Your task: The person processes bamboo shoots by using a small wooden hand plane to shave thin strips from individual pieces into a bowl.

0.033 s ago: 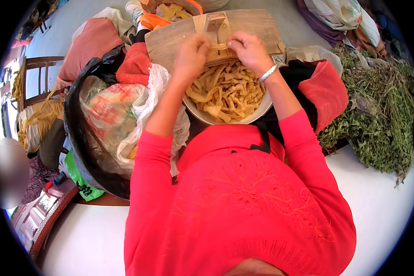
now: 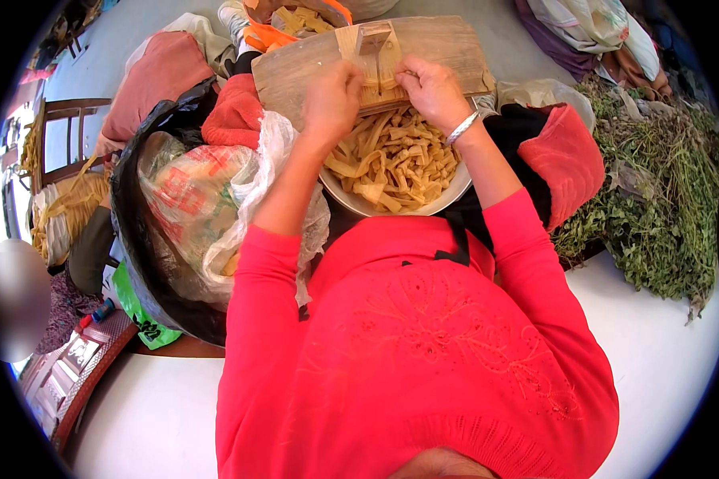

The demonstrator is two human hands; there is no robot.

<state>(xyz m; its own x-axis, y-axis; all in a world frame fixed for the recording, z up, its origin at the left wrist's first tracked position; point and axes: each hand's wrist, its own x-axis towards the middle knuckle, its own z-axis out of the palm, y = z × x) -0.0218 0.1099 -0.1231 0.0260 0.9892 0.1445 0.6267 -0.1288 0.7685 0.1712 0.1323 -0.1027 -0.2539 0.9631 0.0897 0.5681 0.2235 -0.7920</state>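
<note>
My left hand (image 2: 333,100) and my right hand (image 2: 434,89) are closed, thumbs and fingers pinched on the two ends of a thin pale yellow strip (image 2: 385,84). Stretched between them, the strip bows slightly just in front of an upright wooden block (image 2: 375,38) fixed on a wooden board (image 2: 299,65). The board lies across the far side of a white bowl (image 2: 423,209). Many similar yellow strips (image 2: 399,156) fill the bowl, which sits close to my body. A silvery bracelet (image 2: 463,126) circles my right wrist. What the strip is made of I cannot tell.
On the left stands a wide black-lined container (image 2: 168,307) with clear plastic bags (image 2: 188,191) inside. An orange bag (image 2: 265,38) holding yellow pieces lies beyond the board. At right are a red cloth (image 2: 563,160) and a heap of green plants (image 2: 643,199).
Both hands have shifted very slightly, and the strip between them bows a little more toward me. The board and bowl look the same.
</note>
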